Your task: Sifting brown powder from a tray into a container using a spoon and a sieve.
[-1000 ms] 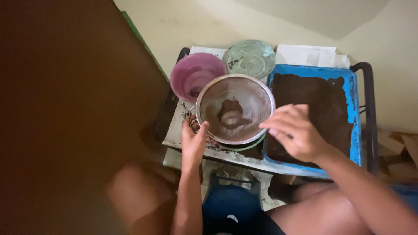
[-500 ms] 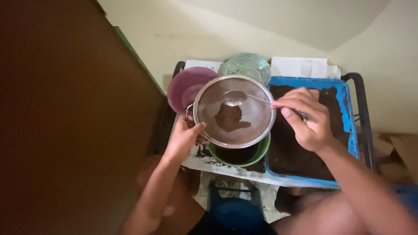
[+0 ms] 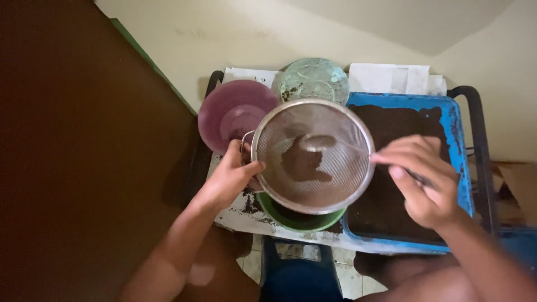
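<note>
left hand [image 3: 232, 176]: bare, no glove, ring or watch | right hand [image 3: 425, 182]: bare likewise | forearms: unsleeved | lap: dark blue garment, partly seen

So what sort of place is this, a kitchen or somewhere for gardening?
Probably a makeshift home potting corner, not a kitchen: a small cart against a plain wall carries a blue tray of dark soil, a wire-mesh sieve held over a green bowl, and a purple bowl.

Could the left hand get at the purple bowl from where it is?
Probably yes. The left hand grips the sieve at its rim, and the purple bowl sits just beyond it with nothing between, but the hand would have to let go of the sieve first.
</note>
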